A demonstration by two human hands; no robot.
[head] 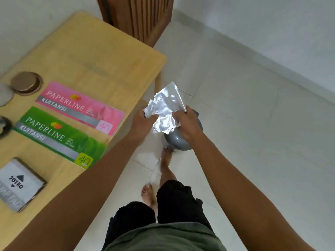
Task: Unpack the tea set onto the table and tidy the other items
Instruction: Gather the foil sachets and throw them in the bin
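While you stand beside the table, both your hands hold a bunch of crumpled silver foil packets out over the floor, past the table's corner. Your left hand pinches the bunch's left edge, fingers curled; your right hand grips its right side. Right below them sits a grey bin, probably with a domed lid, though your hands hide most of it. On the table lie a pink receipt book, a green receipt book, a stamp pad box and a round metal lid.
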